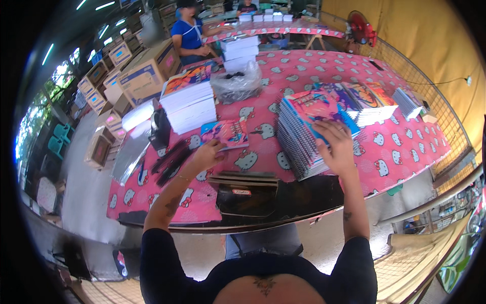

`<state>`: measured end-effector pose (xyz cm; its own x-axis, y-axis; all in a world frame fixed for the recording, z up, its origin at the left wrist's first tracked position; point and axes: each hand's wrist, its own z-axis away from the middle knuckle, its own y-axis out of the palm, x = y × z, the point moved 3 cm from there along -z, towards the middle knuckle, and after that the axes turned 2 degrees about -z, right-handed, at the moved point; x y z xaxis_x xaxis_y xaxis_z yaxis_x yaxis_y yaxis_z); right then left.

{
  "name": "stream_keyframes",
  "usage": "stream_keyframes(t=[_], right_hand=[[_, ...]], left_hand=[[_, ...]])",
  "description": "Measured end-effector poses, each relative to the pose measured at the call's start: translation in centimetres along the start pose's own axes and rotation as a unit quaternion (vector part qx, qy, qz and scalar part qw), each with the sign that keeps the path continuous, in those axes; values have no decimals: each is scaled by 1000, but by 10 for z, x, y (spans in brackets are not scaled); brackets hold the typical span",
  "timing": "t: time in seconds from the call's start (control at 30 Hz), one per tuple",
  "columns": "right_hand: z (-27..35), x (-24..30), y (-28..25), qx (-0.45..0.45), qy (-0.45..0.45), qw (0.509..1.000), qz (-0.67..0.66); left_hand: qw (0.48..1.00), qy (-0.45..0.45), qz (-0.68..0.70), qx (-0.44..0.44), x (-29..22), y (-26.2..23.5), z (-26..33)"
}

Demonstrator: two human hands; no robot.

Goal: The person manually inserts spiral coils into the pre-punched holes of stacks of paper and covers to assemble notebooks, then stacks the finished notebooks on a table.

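Resting flat on the stack, the right hand has its fingers laid out over the top cover and its thumb set apart, pinching nothing. Over to the left hand, and it's right at the near edge of the book. Thumb and fingers look slightly parted there, but whether they truly grip that edge, I can't tell.

The book lies flat on the pink table, between the loose pile and the stack. Coils line the stack's left side; no telling whether the book has one too.

The step in hand looks like handling that single book, and neatness should count. Best get the thumb well under the edge, fingers on top, so the cover lifts with its pages and doesn't crease. The right palm wants light, even pressure: a sideways push could set those covers sliding. Watch the black box near the table's front edge, and the dark strips beside the left forearm; a low sleeve could catch either.
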<state>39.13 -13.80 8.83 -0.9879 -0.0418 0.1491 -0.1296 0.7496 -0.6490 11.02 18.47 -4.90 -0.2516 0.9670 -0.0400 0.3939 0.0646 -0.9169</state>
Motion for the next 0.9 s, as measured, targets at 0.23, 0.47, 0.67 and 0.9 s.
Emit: stream_keyframes(t=[0.23,0.47,0.67,0.9], right_hand=[[3,63,-10,-54,-43,991,-114],[18,104,62,-7,43,973,-226],[75,72,110,-14,288,765,-576],[100,88,97,-46,287,817,-499]], left_hand=[[997,-13,-61,-45,-4,32,21],[977,-33,-83,-195,-31,-40,-19],[971,51,70,-222,-155,-170,-42],[975,112,61,-184,-191,-180,-39]])
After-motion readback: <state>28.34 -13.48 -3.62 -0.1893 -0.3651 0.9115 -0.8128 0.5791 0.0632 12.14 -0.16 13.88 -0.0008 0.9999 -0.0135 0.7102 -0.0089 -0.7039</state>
